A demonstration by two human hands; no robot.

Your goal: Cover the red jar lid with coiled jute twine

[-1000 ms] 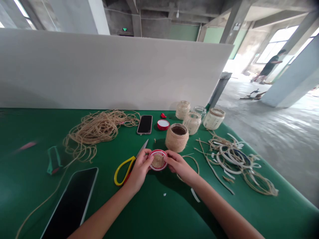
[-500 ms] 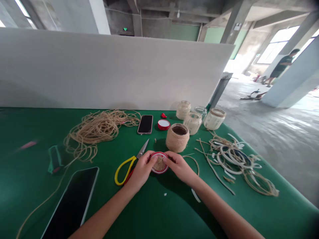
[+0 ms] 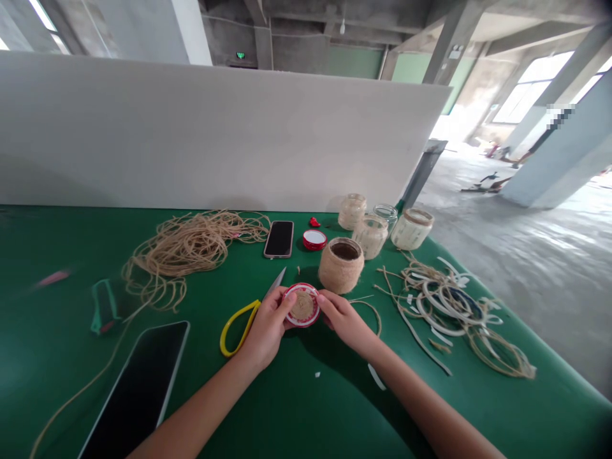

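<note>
A round red-rimmed jar lid point(image 3: 302, 305) with a spiral of jute twine on its face is held between both hands above the green table point(image 3: 296, 408). My left hand point(image 3: 265, 328) grips its left edge, fingers curled, thumb on the rim. My right hand point(image 3: 342, 319) pinches its right edge. A twine-wrapped jar point(image 3: 340, 264) stands just behind the lid. Yellow-handled scissors point(image 3: 243, 319) lie beside my left hand, partly hidden by it.
A tangle of jute twine point(image 3: 191, 245), a phone point(image 3: 278, 238) and a second red lid point(image 3: 314, 239) lie further back. Several glass jars point(image 3: 382, 226) stand at the back right. Cord scraps and rings point(image 3: 449, 299) lie right. A tablet point(image 3: 136, 389) sits front left.
The lid has tilted up slightly so its twine-covered face shows more; both hands shifted a little around its rim. A person in the far background moved right.
</note>
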